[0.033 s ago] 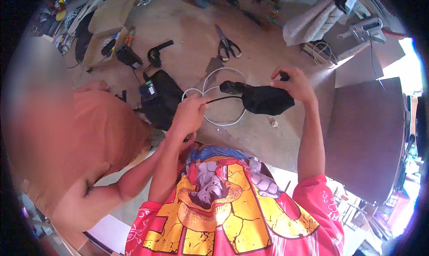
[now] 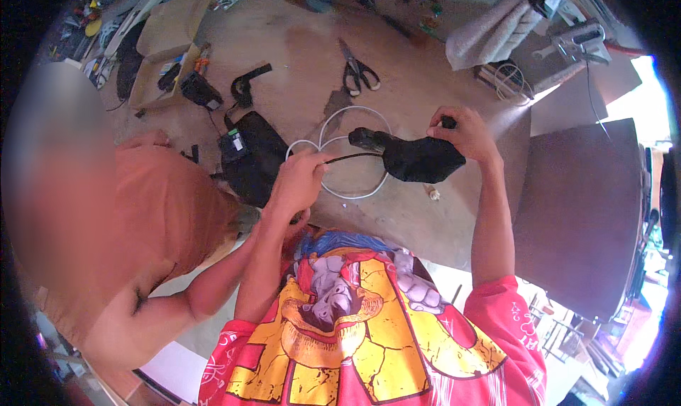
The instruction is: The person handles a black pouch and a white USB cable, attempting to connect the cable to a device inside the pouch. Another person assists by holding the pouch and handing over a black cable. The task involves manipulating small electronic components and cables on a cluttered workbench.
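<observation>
My left hand (image 2: 298,179) is closed on a thin black cable (image 2: 355,156), which runs right to a limp black piece that looks like cloth (image 2: 424,159). My right hand (image 2: 464,131) pinches the upper right of that black piece, with a dark knob-like bit between thumb and fingers. At the left end of the black piece is a small dark block (image 2: 365,138), its kind unclear. Around and under it a white cable (image 2: 355,195) lies in loops on the brown surface, passing close to my left hand. Another person's arm (image 2: 220,275) reaches in beneath my left forearm.
Black-handled scissors (image 2: 360,76) lie farther off. Left of my hand sit a black bag-like item (image 2: 259,154), a black curved piece (image 2: 245,87) and an open cardboard box (image 2: 159,76). A person in orange (image 2: 177,200) is close on my left. A dark brown panel (image 2: 578,214) stands right.
</observation>
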A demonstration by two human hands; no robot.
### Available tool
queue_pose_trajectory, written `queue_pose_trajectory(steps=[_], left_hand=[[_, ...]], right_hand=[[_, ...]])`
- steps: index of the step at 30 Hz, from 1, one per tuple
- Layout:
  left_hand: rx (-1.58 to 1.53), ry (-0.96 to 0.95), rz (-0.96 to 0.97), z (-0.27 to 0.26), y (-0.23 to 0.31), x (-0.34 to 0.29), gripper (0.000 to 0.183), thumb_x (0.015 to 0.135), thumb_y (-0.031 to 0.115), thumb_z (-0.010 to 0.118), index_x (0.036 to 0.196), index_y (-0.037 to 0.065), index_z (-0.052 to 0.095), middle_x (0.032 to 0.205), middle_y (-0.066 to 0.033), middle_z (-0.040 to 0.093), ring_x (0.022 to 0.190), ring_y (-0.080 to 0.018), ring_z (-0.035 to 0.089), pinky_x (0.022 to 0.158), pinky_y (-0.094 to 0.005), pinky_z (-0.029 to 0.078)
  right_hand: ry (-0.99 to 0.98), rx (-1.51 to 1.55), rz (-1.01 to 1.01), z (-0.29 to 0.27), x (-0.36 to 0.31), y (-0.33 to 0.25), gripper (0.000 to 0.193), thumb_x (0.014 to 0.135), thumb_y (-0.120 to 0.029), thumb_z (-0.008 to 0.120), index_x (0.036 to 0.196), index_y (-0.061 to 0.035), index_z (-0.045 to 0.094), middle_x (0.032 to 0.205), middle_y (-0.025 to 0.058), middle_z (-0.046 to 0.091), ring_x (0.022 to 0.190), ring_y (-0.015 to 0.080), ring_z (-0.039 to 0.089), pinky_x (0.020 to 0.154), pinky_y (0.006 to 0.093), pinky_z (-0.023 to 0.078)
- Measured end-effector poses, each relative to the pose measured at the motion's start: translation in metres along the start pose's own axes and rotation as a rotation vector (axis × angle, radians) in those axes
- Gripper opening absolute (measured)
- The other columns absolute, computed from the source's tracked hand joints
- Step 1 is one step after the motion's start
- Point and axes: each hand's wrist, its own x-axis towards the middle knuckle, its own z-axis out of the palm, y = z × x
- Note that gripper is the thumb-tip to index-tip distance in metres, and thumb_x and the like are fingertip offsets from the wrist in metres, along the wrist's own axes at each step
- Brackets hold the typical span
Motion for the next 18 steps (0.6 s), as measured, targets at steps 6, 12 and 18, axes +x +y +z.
queue_pose_trajectory(steps=[6, 12, 18], left_hand=[[0.088, -0.012, 0.051, 0.001, 0.014, 0.01, 0.023, 0.097, 0.01, 0.063, 0.114, 0.002, 0.077, 0.106, -0.0252, 0.072, 0.104, -0.0458, 0.069, 0.092, -0.0535, 0.053], [0.084, -0.06, 0.009, 0.011, 0.009, 0.028, 0.021, 0.097, 0.012, 0.065, 0.111, 0.002, 0.077, 0.107, -0.0243, 0.073, 0.104, -0.0465, 0.069, 0.091, -0.0546, 0.053], [0.007, -0.08, 0.187, 0.047, 0.039, 0.044, 0.018, 0.096, 0.015, 0.07, 0.109, 0.004, 0.077, 0.107, -0.0236, 0.074, 0.102, -0.0445, 0.071, 0.089, -0.053, 0.054]], right_hand=[[0.046, -0.261, -0.178, 0.048, -0.02, -0.042, 0.052, 0.087, -0.049, 0.08, 0.123, -0.0127, 0.073, 0.129, 0.0154, 0.072, 0.118, 0.0429, 0.067, 0.102, 0.0573, 0.052], [-0.087, -0.164, -0.023, 0.107, -0.018, 0.001, 0.043, 0.088, -0.039, 0.081, 0.116, -0.0071, 0.074, 0.116, 0.0237, 0.074, 0.113, 0.0461, 0.068, 0.097, 0.0553, 0.052], [-0.163, 0.362, -0.097, 0.098, -0.024, 0.0, 0.046, 0.089, -0.034, 0.081, 0.122, -0.0036, 0.073, 0.109, 0.0244, 0.075, 0.103, 0.0433, 0.072, 0.093, 0.0509, 0.053]])
